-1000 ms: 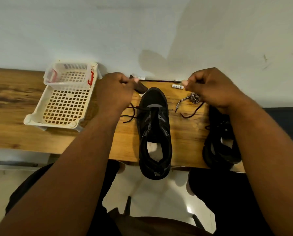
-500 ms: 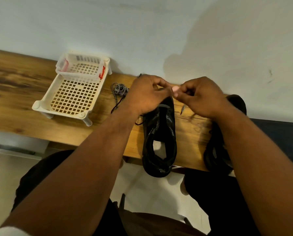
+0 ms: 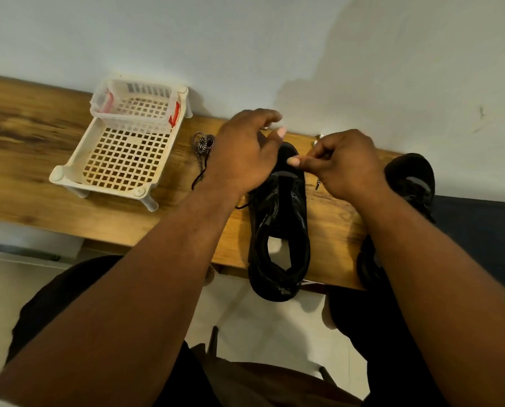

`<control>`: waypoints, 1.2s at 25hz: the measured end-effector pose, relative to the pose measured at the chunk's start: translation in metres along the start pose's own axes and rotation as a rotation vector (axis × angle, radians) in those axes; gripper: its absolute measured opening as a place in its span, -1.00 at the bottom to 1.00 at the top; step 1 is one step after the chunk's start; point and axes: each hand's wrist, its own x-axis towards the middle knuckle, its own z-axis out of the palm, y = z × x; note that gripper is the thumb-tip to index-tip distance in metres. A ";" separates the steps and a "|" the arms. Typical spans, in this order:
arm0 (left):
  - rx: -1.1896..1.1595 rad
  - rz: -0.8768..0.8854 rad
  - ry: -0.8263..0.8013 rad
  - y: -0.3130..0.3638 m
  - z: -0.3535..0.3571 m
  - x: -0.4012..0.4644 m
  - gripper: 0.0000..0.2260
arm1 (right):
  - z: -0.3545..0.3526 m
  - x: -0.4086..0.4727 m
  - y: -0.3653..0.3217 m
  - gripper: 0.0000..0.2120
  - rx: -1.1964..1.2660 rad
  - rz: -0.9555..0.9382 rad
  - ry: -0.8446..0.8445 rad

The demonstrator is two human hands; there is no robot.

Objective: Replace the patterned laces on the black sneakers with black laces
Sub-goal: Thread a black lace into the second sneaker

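Note:
One black sneaker [image 3: 280,224] lies on the wooden table [image 3: 25,183], toe to the wall and heel over the front edge. My left hand [image 3: 242,151] hovers over its toe with thumb and fingers apart, holding nothing. My right hand [image 3: 339,163] is just right of the toe, fingers curled, thumb and forefinger pinching a thin black lace that is barely visible. A loop of black lace [image 3: 242,204] shows under my left wrist. A bundled patterned lace [image 3: 203,143] lies left of my left hand. The second sneaker [image 3: 409,183] sits at the right, partly hidden by my right forearm.
A white plastic basket [image 3: 69,174] with a smaller tray stacked in it stands at the left against the wall. A patterned lace tip [image 3: 318,183] pokes out beside my right hand. A small white piece [image 3: 317,139] lies by the wall. The table ends just past the second sneaker.
My hands first came together over the toe. Now the left hand has let go and spread its fingers, while the right keeps its pinch. The view shifted slightly.

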 end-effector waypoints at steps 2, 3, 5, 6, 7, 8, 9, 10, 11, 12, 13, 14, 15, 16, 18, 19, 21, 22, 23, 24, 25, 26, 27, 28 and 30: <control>-0.436 -0.028 -0.179 0.010 0.015 -0.003 -0.72 | 0.007 -0.004 -0.010 -0.90 -0.004 -0.216 -0.124; -0.543 -0.075 -0.246 0.009 0.020 -0.003 -0.71 | 0.006 -0.004 -0.010 -0.94 -0.005 -0.291 -0.146; -0.484 -0.113 -0.315 0.004 0.015 -0.001 -0.67 | -0.001 0.000 -0.005 -0.91 0.023 -0.305 -0.171; -0.415 -0.098 -0.332 0.002 0.012 0.001 -0.68 | -0.004 0.002 -0.001 -0.91 0.046 -0.262 -0.175; -0.354 -0.071 -0.347 0.000 0.011 0.002 -0.74 | -0.006 0.002 0.003 -0.93 0.073 -0.212 -0.165; -0.310 -0.052 -0.354 -0.002 0.010 0.002 -0.80 | -0.005 0.002 0.005 -0.93 0.098 -0.167 -0.133; -0.287 -0.047 -0.348 -0.003 0.011 0.002 -0.84 | -0.003 0.002 0.008 -0.91 0.114 -0.128 -0.087; -0.266 -0.046 -0.325 -0.004 0.014 0.001 -0.85 | -0.001 0.003 0.011 -0.87 0.120 -0.098 -0.043; -0.253 -0.049 -0.296 -0.005 0.018 -0.001 -0.85 | -0.001 0.005 0.014 -0.85 0.118 -0.078 -0.026; -0.234 -0.056 -0.267 -0.007 0.022 -0.002 -0.86 | 0.000 0.006 0.018 -0.86 0.117 -0.059 -0.047; -0.216 -0.065 -0.236 -0.011 0.025 -0.004 -0.87 | 0.003 0.008 0.023 -0.88 0.118 -0.033 -0.087; -0.200 -0.082 -0.201 -0.014 0.029 -0.005 -0.89 | 0.007 0.008 0.028 -0.89 0.113 0.005 -0.117; -0.188 -0.114 -0.163 -0.018 0.033 -0.007 -0.92 | 0.012 0.008 0.032 -0.88 0.099 0.052 -0.122; -0.176 -0.146 -0.133 -0.022 0.037 -0.008 -0.94 | 0.018 0.007 0.033 -0.84 0.075 0.102 -0.108; -0.133 -0.181 -0.112 -0.026 0.045 -0.011 -0.96 | 0.030 0.004 0.034 -0.70 -0.035 0.153 -0.095; -0.106 -0.182 -0.110 -0.027 0.049 -0.013 -0.96 | 0.034 0.003 0.032 -0.66 -0.102 0.159 -0.104; -0.053 -0.160 -0.102 -0.028 0.054 -0.015 -0.95 | 0.038 0.001 0.028 -0.66 -0.174 0.170 -0.097; -0.036 -0.140 -0.093 -0.028 0.056 -0.017 -0.93 | 0.038 0.001 0.027 -0.67 -0.187 0.164 -0.080; -0.013 -0.115 -0.086 -0.028 0.058 -0.019 -0.93 | 0.039 0.001 0.028 -0.68 -0.195 0.154 -0.067; 0.021 -0.086 -0.080 -0.027 0.061 -0.021 -0.93 | 0.039 0.000 0.029 -0.70 -0.194 0.148 -0.060; 0.053 -0.057 -0.073 -0.027 0.065 -0.022 -0.93 | 0.040 -0.001 0.030 -0.73 -0.181 0.150 -0.061; 0.073 -0.040 -0.061 -0.028 0.070 -0.024 -0.93 | 0.040 -0.002 0.031 -0.77 -0.162 0.154 -0.066; 0.072 -0.042 -0.042 -0.028 0.075 -0.025 -0.94 | 0.041 -0.004 0.032 -0.79 -0.145 0.158 -0.069; 0.055 -0.059 -0.020 -0.029 0.079 -0.026 -0.94 | 0.042 -0.005 0.033 -0.81 -0.128 0.164 -0.068; 0.004 -0.099 0.027 -0.028 0.088 -0.028 -0.95 | 0.042 -0.006 0.036 -0.84 -0.087 0.185 -0.061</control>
